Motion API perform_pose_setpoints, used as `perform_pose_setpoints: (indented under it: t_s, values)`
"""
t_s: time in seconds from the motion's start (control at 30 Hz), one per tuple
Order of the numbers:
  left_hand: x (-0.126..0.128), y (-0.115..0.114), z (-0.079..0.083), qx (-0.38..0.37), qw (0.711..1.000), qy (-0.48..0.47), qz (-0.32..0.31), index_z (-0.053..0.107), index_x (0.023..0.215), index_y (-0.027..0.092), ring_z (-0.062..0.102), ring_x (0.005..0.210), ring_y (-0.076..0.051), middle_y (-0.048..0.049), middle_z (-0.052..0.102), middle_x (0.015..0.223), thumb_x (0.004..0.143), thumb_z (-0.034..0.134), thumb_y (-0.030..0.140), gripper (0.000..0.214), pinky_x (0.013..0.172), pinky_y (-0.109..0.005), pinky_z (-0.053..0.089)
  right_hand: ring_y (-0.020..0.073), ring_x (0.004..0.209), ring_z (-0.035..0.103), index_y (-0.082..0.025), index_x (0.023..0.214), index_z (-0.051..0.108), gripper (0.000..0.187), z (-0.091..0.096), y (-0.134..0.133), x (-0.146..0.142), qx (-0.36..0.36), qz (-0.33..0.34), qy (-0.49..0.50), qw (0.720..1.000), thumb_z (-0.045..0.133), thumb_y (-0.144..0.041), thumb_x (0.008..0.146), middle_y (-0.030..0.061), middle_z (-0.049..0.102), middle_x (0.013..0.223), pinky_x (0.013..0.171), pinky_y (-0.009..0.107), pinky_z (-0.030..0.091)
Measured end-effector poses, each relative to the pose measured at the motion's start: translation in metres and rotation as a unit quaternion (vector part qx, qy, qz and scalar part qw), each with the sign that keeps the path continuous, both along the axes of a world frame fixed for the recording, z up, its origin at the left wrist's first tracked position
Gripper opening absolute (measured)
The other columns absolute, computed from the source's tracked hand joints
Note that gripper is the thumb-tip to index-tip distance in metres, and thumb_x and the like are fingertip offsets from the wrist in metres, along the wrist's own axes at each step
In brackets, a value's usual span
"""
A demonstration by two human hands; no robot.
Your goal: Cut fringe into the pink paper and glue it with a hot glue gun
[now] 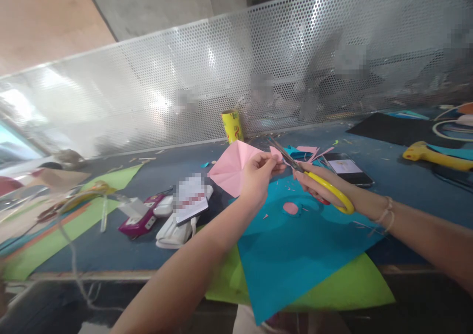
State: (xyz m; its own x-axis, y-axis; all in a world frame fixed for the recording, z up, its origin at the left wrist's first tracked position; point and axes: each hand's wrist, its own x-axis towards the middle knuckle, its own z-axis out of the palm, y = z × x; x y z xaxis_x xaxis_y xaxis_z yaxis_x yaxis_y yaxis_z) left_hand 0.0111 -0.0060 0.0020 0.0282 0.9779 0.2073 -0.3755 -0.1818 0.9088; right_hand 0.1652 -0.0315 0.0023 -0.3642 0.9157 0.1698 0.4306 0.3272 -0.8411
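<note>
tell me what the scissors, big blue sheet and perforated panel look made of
Scissors: probably steel blades, greyish with a slight shine; the handle looks like smooth yellow plastic.
Blue sheet: matte, evenly coloured; paper or thin felt, I can't tell which.
Perforated panel: likely bare metal, silvery with bright reflections.

Looks forward and down from the head, slightly tilted, over the nearby left hand [258,174] and right hand [327,175], across the table [129,255] toward a metal screen [229,78].

Glare is whitening the far left and streaking the perforated metal panel [207,73]; soft shadow is dimming the lower-centre blue sheet [295,255]; edges are blurring.
</note>
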Motion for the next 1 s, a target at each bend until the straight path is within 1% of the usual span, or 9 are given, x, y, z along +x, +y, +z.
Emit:
perform_pose_setpoints:
  t_s: [0.2,0.4,0.57,0.7,0.9,1.0]
  values:
    - [0.0004,-0.0019,0.001,0.02,1.0,0.011,0.008,0.055,0.067,0.014,0.059,0.056,-0.008,-0.0002,0.062,0.064,0.065,0.067,0.027,0.018,0.067,-0.027,0.051,0.0061,0.04,0.034,-0.019,0.075,0.045,0.03,-0.0024,-0.0003,-0.0015,-0.001,0.0,0.019,1.0,0.044,-0.049,0.082,-0.0047,0.043,0.053,0.035,0.021,0.025]
    - [0.0008,-0.0022,0.0011,0.016,1.0,0.005,0.003,0.054,0.066,0.014,0.061,0.057,-0.01,-0.0002,0.062,0.061,0.065,0.067,0.026,0.018,0.066,-0.027,0.052,0.0064,0.039,0.034,-0.02,0.076,0.045,0.029,-0.0005,-0.0017,-0.0024,-0.011,-0.006,0.024,1.0,0.044,-0.049,0.082,-0.0048,0.044,0.053,0.035,0.022,0.024]
    - [0.001,-0.0032,0.0016,0.007,1.0,0.002,0.001,0.053,0.065,0.014,0.061,0.058,-0.01,-0.0003,0.062,0.062,0.065,0.068,0.026,0.019,0.067,-0.027,0.052,0.0093,0.041,0.037,-0.021,0.069,0.047,0.03,-0.0013,0.0011,-0.0008,-0.017,-0.01,0.037,0.999,0.046,-0.048,0.081,-0.0028,0.043,0.049,0.035,0.023,0.025]
    - [0.0013,-0.0032,0.0017,-0.001,1.0,0.0,-0.001,0.053,0.066,0.013,0.062,0.059,-0.01,-0.0008,0.062,0.062,0.065,0.068,0.026,0.019,0.068,-0.028,0.052,0.0094,0.04,0.036,-0.021,0.066,0.046,0.03,-0.001,0.0015,0.0003,-0.015,-0.01,0.041,0.999,0.05,-0.047,0.079,-0.0028,0.041,0.047,0.034,0.023,0.023]
    - [0.0001,-0.0004,-0.0004,-0.004,1.0,0.004,0.002,0.053,0.068,0.014,0.06,0.057,-0.009,-0.0007,0.062,0.064,0.066,0.066,0.026,0.018,0.066,-0.026,0.051,0.0085,0.035,0.036,-0.021,0.07,0.048,0.03,0.0018,0.0052,-0.0021,-0.064,-0.036,0.06,0.995,0.045,-0.049,0.081,-0.0042,0.041,0.045,0.032,0.023,0.025]
    - [-0.001,0.002,-0.0015,-0.011,1.0,0.018,0.013,0.054,0.069,0.015,0.058,0.055,-0.008,0.0016,0.06,0.063,0.065,0.066,0.025,0.015,0.065,-0.026,0.05,0.0081,0.032,0.036,-0.021,0.078,0.049,0.026,0.0023,0.0066,-0.0027,-0.085,-0.054,0.042,0.994,0.046,-0.047,0.081,-0.0057,0.041,0.043,0.03,0.023,0.026]
